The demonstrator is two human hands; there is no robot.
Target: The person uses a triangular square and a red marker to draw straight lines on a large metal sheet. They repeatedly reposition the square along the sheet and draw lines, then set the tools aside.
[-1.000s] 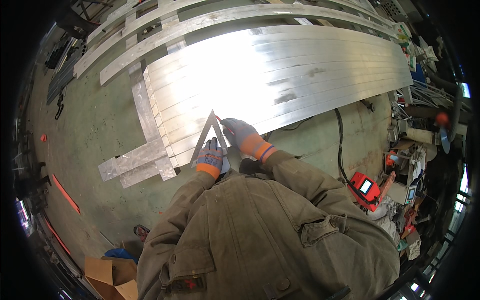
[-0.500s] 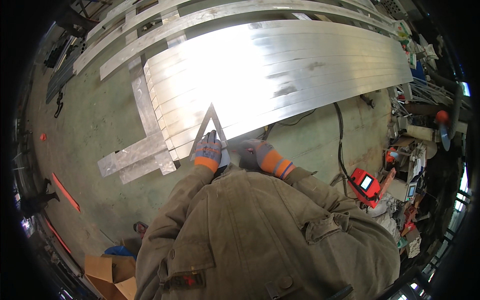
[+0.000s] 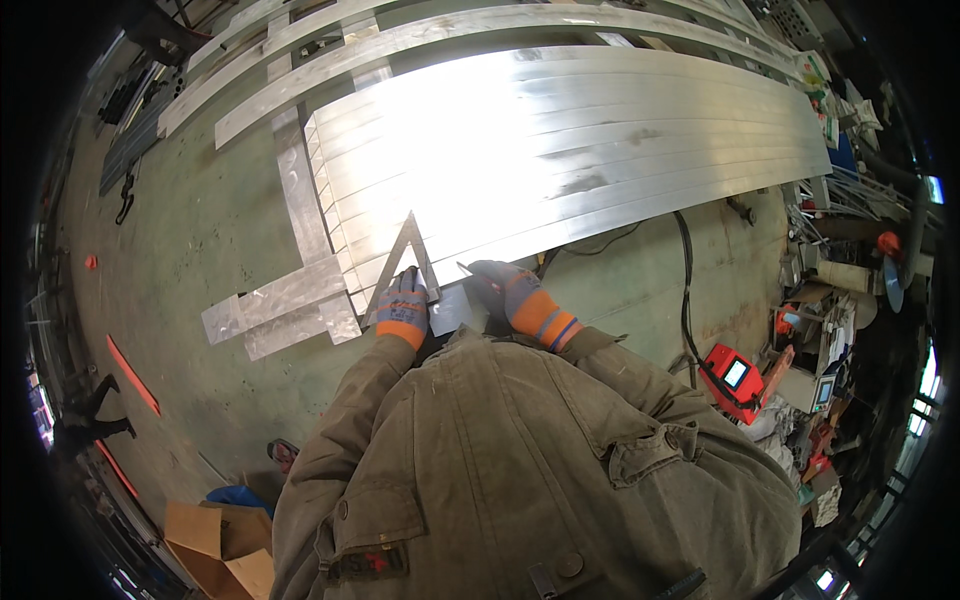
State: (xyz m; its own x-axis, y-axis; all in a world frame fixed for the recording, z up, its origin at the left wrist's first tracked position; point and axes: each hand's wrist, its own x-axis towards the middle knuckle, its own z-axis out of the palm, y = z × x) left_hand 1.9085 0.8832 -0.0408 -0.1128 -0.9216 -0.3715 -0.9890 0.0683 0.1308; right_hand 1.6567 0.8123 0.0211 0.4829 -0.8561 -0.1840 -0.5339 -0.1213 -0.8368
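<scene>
A grey metal set square (image 3: 421, 262) with an open middle lies at the near edge of a shiny panel of long aluminium planks (image 3: 600, 150), its apex pointing away from me. My left hand (image 3: 404, 298), in a grey and orange glove, is closed on the near side of the set square, fingers over its base. My right hand (image 3: 512, 288), gloved alike, is just to the right, closed on a thin pale pointed tool (image 3: 464, 269). The tool's tip is by the panel's near edge; its exact kind is not clear. My palm hides the rest.
Flat metal strips (image 3: 290, 305) jut out at the panel's left end. Long aluminium bars (image 3: 420, 45) lie beyond it. At right are a black cable (image 3: 687, 270), a red device with a screen (image 3: 735, 375) and clutter. A cardboard box (image 3: 195, 530) stands at lower left.
My left hand and the set square have slid left along the panel's edge. The right hand has moved slightly up and left, bringing the thin tool's tip into plain sight. The view has shifted a little.
</scene>
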